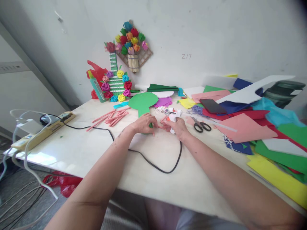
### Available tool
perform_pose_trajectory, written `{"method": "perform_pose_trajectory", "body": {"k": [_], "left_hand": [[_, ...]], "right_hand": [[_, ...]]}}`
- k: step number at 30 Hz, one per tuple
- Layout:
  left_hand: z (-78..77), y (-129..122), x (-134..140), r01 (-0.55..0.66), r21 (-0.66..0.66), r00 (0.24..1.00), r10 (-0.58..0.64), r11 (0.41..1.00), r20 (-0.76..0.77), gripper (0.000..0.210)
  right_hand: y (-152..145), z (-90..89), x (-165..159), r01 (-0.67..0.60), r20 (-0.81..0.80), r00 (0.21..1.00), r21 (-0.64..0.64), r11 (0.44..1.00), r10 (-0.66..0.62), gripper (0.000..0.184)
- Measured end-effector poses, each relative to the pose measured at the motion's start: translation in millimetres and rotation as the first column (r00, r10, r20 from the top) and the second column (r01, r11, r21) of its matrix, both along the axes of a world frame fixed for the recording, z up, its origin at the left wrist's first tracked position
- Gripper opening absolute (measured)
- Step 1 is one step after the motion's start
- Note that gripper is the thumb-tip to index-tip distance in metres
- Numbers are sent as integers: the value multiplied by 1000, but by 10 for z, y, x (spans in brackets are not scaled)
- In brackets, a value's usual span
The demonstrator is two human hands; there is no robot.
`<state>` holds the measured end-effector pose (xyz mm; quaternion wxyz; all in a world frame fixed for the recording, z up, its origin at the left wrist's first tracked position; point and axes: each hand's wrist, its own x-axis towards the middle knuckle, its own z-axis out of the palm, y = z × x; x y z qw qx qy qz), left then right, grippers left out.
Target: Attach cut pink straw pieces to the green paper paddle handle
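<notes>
A green paper cutout (143, 101) with a round top and a straight stem lies at the middle of the table. Over the lower end of its stem, my left hand (145, 124) curls its fingers, with green showing between them. My right hand (178, 127) is closed round a white hot glue gun (177, 113), its nozzle end pointing left and away from me. Something thin and pinkish lies between the two hands; I cannot make out whether it is a paper stick. Rolled pink paper sticks (116, 118) lie in a loose pile left of the cutout.
Black-handled scissors (202, 126) lie right of the glue gun. A phone (213, 106) rests among coloured sheets (244, 127). The black cord (165, 172) loops across the table front. A power strip (45, 131), a glue bottle (97, 88) and a flower-covered guitar (116, 80) stand leftward.
</notes>
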<state>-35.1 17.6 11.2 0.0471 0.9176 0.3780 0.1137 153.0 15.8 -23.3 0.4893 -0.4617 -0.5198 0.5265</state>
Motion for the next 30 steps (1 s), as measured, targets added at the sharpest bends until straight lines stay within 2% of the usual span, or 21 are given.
{"method": "perform_pose_trajectory", "body": {"k": [16,20,23,25,27,29,30], "left_hand": [[8,-69,-43,-10,22,1000,10,1000,3,9],[21,-63,-57,1,11,998,-2,1000,58,9],[41,-69,-68,28,-14,983,-25,1000,182,8],[55,-84,-78,53,-53,940,-32,997,339,10],[59,-96,-95,75,-123,846,2,990,533,13],[57,-88,-124,102,-209,680,85,973,728,16],[59,-74,-144,119,-239,562,133,964,817,18]], "right_hand": [[-39,33,-14,29,24,999,1,1000,-29,24],[-29,18,-11,28,22,999,3,1000,-28,25],[-23,14,-5,13,16,1000,11,1000,-13,26],[-22,15,-2,1,9,1000,12,1000,-1,26],[-21,16,-3,8,4,1000,2,1000,-8,27],[-20,15,-7,23,0,1000,-2,1000,-23,28],[-19,14,-8,29,-5,1000,1,1000,-29,28]]}}
